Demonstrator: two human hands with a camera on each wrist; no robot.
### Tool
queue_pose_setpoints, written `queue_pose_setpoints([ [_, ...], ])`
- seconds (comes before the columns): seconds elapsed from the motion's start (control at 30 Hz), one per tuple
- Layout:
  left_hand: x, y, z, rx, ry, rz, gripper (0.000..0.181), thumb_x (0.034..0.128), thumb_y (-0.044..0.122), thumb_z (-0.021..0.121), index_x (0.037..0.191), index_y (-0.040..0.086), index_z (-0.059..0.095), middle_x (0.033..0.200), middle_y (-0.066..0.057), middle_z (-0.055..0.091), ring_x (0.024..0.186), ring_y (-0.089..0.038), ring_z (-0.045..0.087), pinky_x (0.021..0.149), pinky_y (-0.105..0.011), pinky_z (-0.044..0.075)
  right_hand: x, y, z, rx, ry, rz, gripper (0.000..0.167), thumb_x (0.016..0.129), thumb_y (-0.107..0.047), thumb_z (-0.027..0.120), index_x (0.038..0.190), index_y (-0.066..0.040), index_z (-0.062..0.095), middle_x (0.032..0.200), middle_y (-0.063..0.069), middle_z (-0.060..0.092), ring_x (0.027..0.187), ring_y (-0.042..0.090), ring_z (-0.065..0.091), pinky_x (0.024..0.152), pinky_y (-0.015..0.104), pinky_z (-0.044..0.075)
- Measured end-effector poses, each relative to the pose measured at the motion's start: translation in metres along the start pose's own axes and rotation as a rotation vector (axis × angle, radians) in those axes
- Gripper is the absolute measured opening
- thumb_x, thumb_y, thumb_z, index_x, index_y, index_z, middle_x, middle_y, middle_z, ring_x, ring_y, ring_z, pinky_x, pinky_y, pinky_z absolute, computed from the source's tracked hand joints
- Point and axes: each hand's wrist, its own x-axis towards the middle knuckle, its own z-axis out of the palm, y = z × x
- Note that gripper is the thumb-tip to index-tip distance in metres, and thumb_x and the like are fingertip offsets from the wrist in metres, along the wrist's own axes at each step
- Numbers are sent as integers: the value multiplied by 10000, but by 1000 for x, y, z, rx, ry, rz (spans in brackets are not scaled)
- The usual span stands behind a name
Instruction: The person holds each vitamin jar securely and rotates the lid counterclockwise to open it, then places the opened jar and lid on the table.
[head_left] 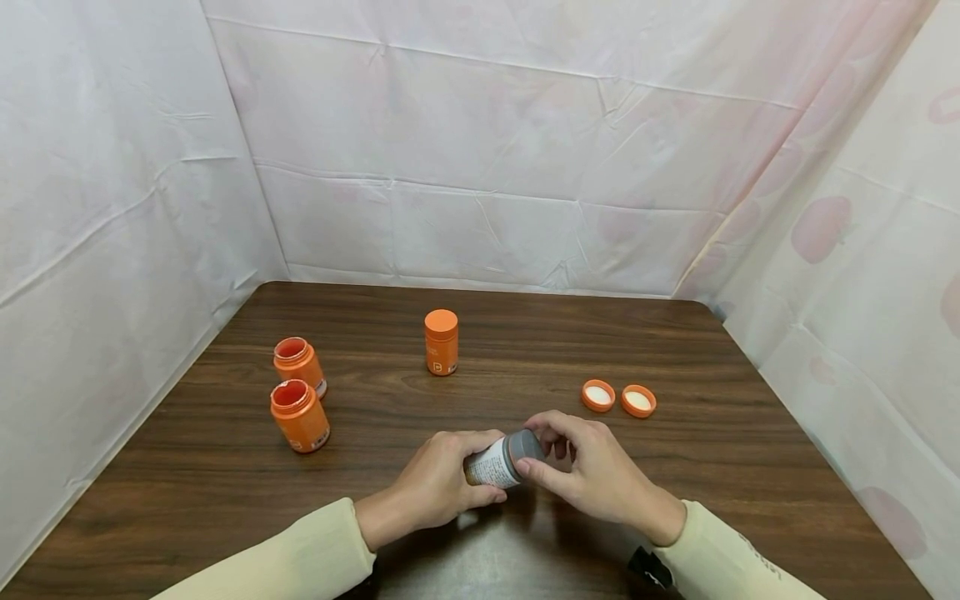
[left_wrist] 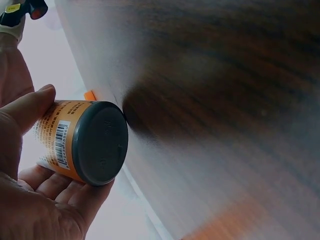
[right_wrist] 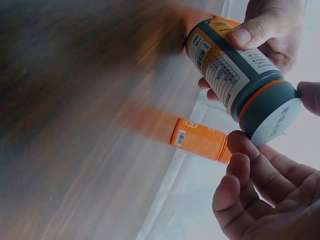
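Note:
Tilted sideways above the table, a dark grey pill bottle [head_left: 491, 467] with a white and orange printed label points its cap toward the right. My left hand [head_left: 438, 483] grips its body, thumb on one side and fingers on the other. In the left wrist view the round base [left_wrist: 101, 144] faces the camera. My right hand [head_left: 600, 475] pinches the grey cap [right_wrist: 272, 112] between thumb and index finger at its edges. The cap sits on the bottle, with a thin orange ring showing below it. The other right fingers are bent, off the cap.
Two uncapped orange bottles [head_left: 300, 421] stand on the left of the wooden table [head_left: 375, 408]. A capped orange bottle [head_left: 442, 343] is upright at the back middle. Two orange caps [head_left: 597, 396] lie with white insides up, right of centre. Pale sheets surround the table.

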Motion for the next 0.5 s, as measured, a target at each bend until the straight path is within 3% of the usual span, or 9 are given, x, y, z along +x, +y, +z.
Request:
queue_pose_setpoints([
  [0.3,1,0,0,-2,-7,-5,464,774,214,923,1141,386,696,947,180,680,803,-22,624,703,-233,514,-2,3,-4,-9,-8,-71,376,876,-347,832,1195,-226,674,902,-110,634,794,129,591,653,292,508],
  [0.5,0,1,-1,-3,-4,-2,462,771,201,925,1127,387,698,935,173,683,793,-19,618,699,-236,511,-2,4,-7,20,-24,-126,470,833,-227,871,1253,-175,668,1030,-124,643,860,160,588,695,290,511],
])
